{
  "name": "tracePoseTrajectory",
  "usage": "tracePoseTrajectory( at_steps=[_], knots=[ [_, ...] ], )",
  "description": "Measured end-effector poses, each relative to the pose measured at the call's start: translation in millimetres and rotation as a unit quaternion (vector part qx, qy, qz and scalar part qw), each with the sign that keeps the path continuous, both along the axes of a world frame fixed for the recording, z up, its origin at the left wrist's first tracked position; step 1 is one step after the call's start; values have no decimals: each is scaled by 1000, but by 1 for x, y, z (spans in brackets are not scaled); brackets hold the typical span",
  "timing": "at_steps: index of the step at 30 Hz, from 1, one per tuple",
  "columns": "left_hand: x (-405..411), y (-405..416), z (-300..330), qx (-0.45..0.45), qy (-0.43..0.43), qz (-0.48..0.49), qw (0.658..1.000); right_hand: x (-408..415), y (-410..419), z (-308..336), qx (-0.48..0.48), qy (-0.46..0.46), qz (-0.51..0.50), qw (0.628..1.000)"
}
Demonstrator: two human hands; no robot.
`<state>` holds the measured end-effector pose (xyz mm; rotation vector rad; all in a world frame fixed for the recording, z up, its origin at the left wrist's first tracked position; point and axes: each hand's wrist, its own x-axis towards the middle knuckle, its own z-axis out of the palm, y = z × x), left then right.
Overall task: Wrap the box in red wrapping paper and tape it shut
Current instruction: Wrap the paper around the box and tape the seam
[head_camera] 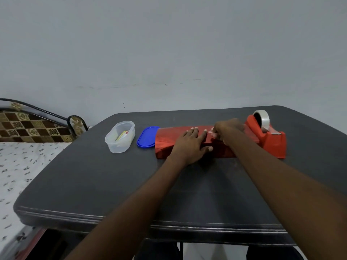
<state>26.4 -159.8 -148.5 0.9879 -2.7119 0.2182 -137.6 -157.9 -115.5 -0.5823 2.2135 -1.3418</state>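
Note:
The box wrapped in shiny red paper (pixel 165 141) lies on the dark table (pixel 93 175), long side facing me. My left hand (pixel 189 143) rests flat on top of it, fingers spread, pressing the paper down. My right hand (pixel 228 131) hovers just to its right over the box, fingers pinched on a short strip of clear tape (pixel 213 131) near the seam. A red tape dispenser (pixel 270 137) with a clear tape roll (pixel 262 118) stands right of the box, touching or nearly touching its end.
A clear plastic container (pixel 120 136) with a small packet inside sits left of the box, its blue lid (pixel 147 136) lying beside the box's left end. A bed (pixel 16 166) with a patterned sheet stands left of the table. A grey wall is behind.

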Motion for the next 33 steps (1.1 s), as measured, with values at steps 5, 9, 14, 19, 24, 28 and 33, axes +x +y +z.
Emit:
tracePoseTrajectory(
  at_steps=[5,9,14,19,24,28,33],
  knots=[
    [0,0,-1,-3,6,-1,1000,-5,-16,-10,39,24,31,998],
    [0,-1,-2,-4,6,-2,1000,2,-7,-1,91,64,24,994],
    [0,-1,-2,-5,7,0,1000,32,36,31,109,95,55,988],
    [1,0,-2,-8,5,-1,1000,34,36,25,112,200,81,970],
    [1,1,-1,-12,4,-1,1000,26,54,31,180,352,144,907],
    [1,1,-1,-16,0,-2,1000,13,65,34,176,436,195,861],
    [2,2,2,-15,-4,-2,1000,10,75,30,36,484,267,832]
  ],
)
